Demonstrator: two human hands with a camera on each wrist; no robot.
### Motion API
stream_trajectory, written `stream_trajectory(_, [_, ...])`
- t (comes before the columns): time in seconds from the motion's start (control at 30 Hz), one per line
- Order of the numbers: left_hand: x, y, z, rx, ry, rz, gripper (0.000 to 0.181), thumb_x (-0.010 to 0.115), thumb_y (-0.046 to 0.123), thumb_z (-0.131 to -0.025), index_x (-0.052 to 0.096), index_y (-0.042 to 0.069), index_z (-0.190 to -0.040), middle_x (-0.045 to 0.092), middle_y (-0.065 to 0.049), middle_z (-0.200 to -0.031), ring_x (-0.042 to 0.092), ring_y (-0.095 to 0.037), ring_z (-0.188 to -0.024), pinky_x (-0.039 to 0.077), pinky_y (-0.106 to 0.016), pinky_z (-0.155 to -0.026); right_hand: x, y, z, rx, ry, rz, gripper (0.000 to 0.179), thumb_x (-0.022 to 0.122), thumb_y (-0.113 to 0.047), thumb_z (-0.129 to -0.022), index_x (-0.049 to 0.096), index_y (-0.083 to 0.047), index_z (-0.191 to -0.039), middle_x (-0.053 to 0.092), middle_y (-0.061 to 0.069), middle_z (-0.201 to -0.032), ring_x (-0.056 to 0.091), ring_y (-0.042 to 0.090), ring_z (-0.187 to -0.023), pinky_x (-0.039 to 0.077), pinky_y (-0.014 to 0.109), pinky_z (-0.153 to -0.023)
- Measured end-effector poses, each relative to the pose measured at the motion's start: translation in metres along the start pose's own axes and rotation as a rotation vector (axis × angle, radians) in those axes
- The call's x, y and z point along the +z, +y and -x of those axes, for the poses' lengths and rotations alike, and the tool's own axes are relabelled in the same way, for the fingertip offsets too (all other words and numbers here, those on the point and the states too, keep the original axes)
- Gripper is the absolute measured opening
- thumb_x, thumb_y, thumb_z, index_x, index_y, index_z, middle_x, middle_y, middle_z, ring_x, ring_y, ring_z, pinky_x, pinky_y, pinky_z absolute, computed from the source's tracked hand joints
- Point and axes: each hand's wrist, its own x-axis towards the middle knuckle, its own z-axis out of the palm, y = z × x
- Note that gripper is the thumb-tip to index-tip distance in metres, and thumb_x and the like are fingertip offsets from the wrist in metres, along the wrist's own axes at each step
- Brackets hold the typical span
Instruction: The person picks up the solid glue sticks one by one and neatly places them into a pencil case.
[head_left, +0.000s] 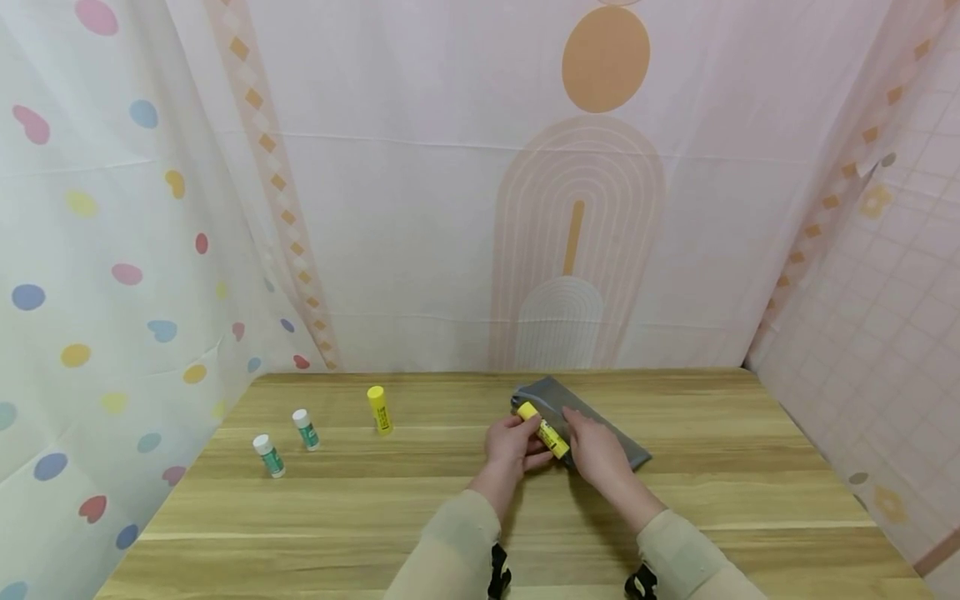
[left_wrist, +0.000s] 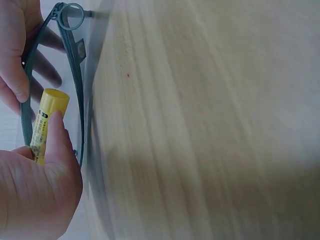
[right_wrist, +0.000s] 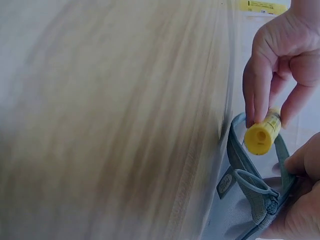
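My left hand [head_left: 512, 446] pinches a yellow glue stick [head_left: 543, 431] between thumb and fingers. A grey zippered mesh pouch [head_left: 551, 392] lies on the wooden table [head_left: 420, 517], and my right hand [head_left: 597, 448] grips its edge. Seen from the right wrist, the zip mouth of the pouch [right_wrist: 240, 155] gapes, and the glue stick's round base [right_wrist: 260, 140] is right at that opening. A ring-shaped pull [left_wrist: 71, 16] shows at one end of the zip in the left wrist view. The fingers of my right hand [left_wrist: 15, 55] are partly inside the mouth there.
Left of my hands another yellow glue stick [head_left: 380, 410] is on the table. Farther left are two glue sticks with white caps and green labels, one [head_left: 306, 430] behind the other [head_left: 268, 456]. Patterned curtains [head_left: 412, 250] hang behind the table and at both sides.
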Motion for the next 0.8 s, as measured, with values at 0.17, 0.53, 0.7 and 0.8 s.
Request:
stream_trajectory(0.17, [0.005, -0.002, -0.004, 0.006, 0.024, -0.010, 0.040, 0.065, 0.007, -0.095, 0.052, -0.013, -0.128, 0.067, -0.020, -0.084, 0.068, -0.022, -0.065, 0.061, -0.043, -0.066, 0.000, 0.000, 0.000, -0.001, -0.005, 0.011, 0.032, 0.054, -0.001, -0.099, 0.059, 0.007, -0.130, 0.062, 0.028, -0.125, 0.061, 0.045, -0.111, 0.052, 0.053, -0.093])
stream_trajectory(0.53, [0.013, -0.007, -0.002, 0.010, 0.053, -0.034, 0.041, 0.066, 0.006, -0.094, 0.052, -0.013, -0.128, 0.064, -0.017, -0.080, 0.064, -0.020, -0.061, 0.062, -0.043, -0.064, 0.000, 0.000, 0.001, 0.015, -0.016, 0.011, 0.032, 0.054, -0.001, -0.099, 0.058, 0.007, -0.130, 0.062, 0.027, -0.125, 0.060, 0.044, -0.112, 0.052, 0.053, -0.093])
stream_trajectory(0.7, [0.014, -0.009, -0.003, 0.007, 0.057, -0.043, 0.039, 0.065, 0.008, -0.095, 0.053, -0.012, -0.126, 0.063, -0.016, -0.080, 0.063, -0.020, -0.062, 0.062, -0.043, -0.065, 0.001, 0.000, 0.001, 0.017, -0.016, 0.006, 0.032, 0.055, -0.001, -0.099, 0.058, 0.007, -0.130, 0.061, 0.028, -0.125, 0.060, 0.044, -0.112, 0.052, 0.053, -0.093])
stream_trajectory(0.8, [0.013, -0.010, -0.004, -0.001, 0.057, -0.037, 0.043, 0.065, 0.008, -0.096, 0.050, -0.013, -0.130, 0.063, -0.017, -0.082, 0.063, -0.020, -0.063, 0.062, -0.042, -0.065, 0.000, 0.000, 0.001, 0.021, -0.019, 0.002, 0.033, 0.055, -0.001, -0.099, 0.058, 0.007, -0.131, 0.061, 0.028, -0.126, 0.060, 0.044, -0.112, 0.051, 0.053, -0.093])
